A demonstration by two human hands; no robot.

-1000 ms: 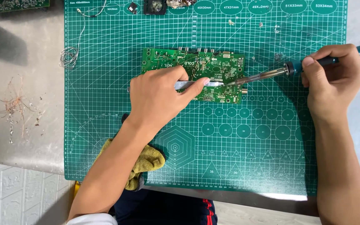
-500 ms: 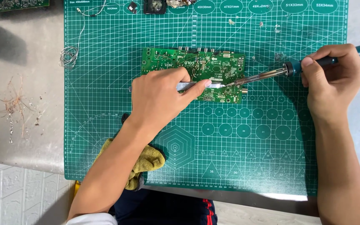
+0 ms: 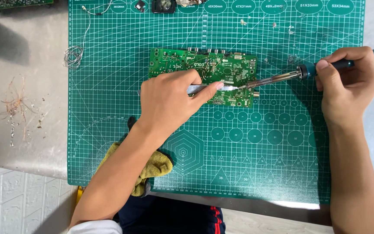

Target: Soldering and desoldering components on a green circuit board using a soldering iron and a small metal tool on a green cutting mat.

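Bright, even overhead light keeps the green cutting mat (image 3: 109, 143) sharp, with soft shadows falling just left of objects on it and white glare at its lower right corner.

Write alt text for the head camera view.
A left hand holds metal tweezers on a green circuit board while the right hand brings a soldering iron tip to the same spot. The board lies on a green cutting mat, a yellow cloth at its near edge.
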